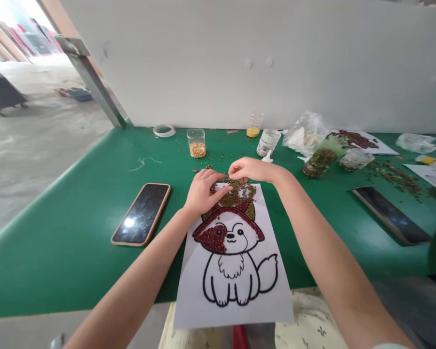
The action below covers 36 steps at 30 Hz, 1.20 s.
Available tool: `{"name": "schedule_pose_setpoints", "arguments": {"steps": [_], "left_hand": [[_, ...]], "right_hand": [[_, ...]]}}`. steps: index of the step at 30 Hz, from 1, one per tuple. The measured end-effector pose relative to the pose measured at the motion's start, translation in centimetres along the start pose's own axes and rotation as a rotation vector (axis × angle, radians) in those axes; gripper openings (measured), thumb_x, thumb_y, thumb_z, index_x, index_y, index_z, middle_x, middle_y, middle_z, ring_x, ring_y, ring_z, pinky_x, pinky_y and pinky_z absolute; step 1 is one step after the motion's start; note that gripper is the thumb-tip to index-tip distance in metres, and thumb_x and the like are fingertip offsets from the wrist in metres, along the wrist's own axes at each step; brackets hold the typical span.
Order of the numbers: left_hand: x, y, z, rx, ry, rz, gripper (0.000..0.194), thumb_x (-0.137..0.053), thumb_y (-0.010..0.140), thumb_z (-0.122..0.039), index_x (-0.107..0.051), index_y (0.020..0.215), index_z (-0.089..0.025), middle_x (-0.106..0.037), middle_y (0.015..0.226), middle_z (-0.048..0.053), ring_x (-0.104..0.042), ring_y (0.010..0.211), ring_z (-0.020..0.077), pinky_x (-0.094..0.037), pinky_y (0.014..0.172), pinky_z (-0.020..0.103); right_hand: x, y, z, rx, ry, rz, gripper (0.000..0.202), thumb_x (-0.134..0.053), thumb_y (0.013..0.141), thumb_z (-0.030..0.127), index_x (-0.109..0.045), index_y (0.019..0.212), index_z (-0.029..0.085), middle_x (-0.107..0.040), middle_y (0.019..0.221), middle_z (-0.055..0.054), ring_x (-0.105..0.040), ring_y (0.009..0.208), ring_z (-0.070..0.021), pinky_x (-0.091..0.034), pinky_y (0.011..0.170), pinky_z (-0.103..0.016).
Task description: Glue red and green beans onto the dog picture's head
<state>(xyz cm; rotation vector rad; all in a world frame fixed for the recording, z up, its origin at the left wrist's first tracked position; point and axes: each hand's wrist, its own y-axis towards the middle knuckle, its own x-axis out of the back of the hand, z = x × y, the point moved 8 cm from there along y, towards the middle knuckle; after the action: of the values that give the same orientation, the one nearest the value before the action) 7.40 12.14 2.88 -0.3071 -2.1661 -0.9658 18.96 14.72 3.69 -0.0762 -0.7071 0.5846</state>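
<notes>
A white paper sheet [236,312] with a black outline of a seated fox hangs partly over the table's front edge. Red beans [214,238] fill one side of the face and the head's border; green beans fill the ears. Loose green beans [236,195] lie on the sheet's top end. My left hand [206,191] rests at the upper left corner, thumb and fingers apart around the loose beans. Just beyond the top edge, my right hand [247,169] has its fingers curled and pressed together over the beans; what they hold is hidden.
A phone [141,213] lies left of the sheet, another phone [390,214] to the right. Behind stand a jar of yellow kernels [196,144], a white cup [268,142] and a tilted bean jar [321,160]. Spilled beans [396,177] and a plastic bag [307,133] are farther right.
</notes>
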Motion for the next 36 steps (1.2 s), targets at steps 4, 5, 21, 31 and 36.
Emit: {"name": "schedule_pose_setpoints", "arguments": {"steps": [4, 5, 21, 31, 36], "left_hand": [[0.3, 0.1, 0.8, 0.043, 0.031, -0.041, 0.026, -0.057, 0.082, -0.045, -0.065, 0.085, -0.020, -0.062, 0.084, 0.005, -0.053, 0.085, 0.0211, -0.040, 0.080, 0.035], [0.3, 0.1, 1.0, 0.049, 0.042, -0.050, 0.026, -0.056, 0.083, -0.044, -0.064, 0.080, -0.019, -0.062, 0.082, 0.005, -0.053, 0.083, 0.0208, -0.040, 0.079, 0.035], [0.9, -0.2, 1.5, 0.034, 0.143, -0.133, 0.028, -0.046, 0.091, -0.035, -0.067, 0.086, -0.016, -0.064, 0.081, 0.005, -0.052, 0.077, 0.0174, -0.042, 0.074, 0.031], [0.9, -0.2, 2.0, 0.088, 0.122, -0.123, 0.021, -0.052, 0.088, -0.032, -0.068, 0.089, -0.018, -0.066, 0.083, 0.004, -0.055, 0.080, 0.0174, -0.043, 0.075, 0.030], [0.8, -0.2, 2.3, 0.111, 0.110, -0.122, 0.020, -0.054, 0.087, -0.031, -0.069, 0.089, -0.018, -0.066, 0.083, 0.004, -0.056, 0.081, 0.0176, -0.043, 0.076, 0.030]], "right_hand": [[-1.3, 1.1, 0.9, 0.083, 0.025, 0.001, 0.009, -0.055, 0.076, 0.025, -0.058, 0.075, 0.016, -0.051, 0.066, 0.001, -0.044, 0.059, -0.0097, -0.031, 0.055, -0.023], [-1.5, 1.3, 1.1, 0.100, 0.031, -0.005, 0.009, -0.055, 0.076, 0.024, -0.057, 0.075, 0.016, -0.052, 0.067, 0.001, -0.044, 0.060, -0.0096, -0.031, 0.055, -0.023], [-0.9, 2.0, 1.7, 0.103, -0.002, -0.095, 0.008, -0.051, 0.077, 0.018, -0.054, 0.070, 0.016, -0.050, 0.068, 0.000, -0.041, 0.061, -0.0103, -0.030, 0.058, -0.026], [0.1, 1.7, 0.6, 0.083, -0.010, -0.131, 0.006, -0.053, 0.078, 0.020, -0.055, 0.073, 0.016, -0.054, 0.070, -0.001, -0.044, 0.061, -0.0104, -0.029, 0.056, -0.025], [0.6, 1.4, 0.5, 0.081, -0.019, -0.142, 0.007, -0.053, 0.078, 0.020, -0.055, 0.073, 0.016, -0.054, 0.068, 0.000, -0.045, 0.060, -0.0100, -0.030, 0.058, -0.025]]}}
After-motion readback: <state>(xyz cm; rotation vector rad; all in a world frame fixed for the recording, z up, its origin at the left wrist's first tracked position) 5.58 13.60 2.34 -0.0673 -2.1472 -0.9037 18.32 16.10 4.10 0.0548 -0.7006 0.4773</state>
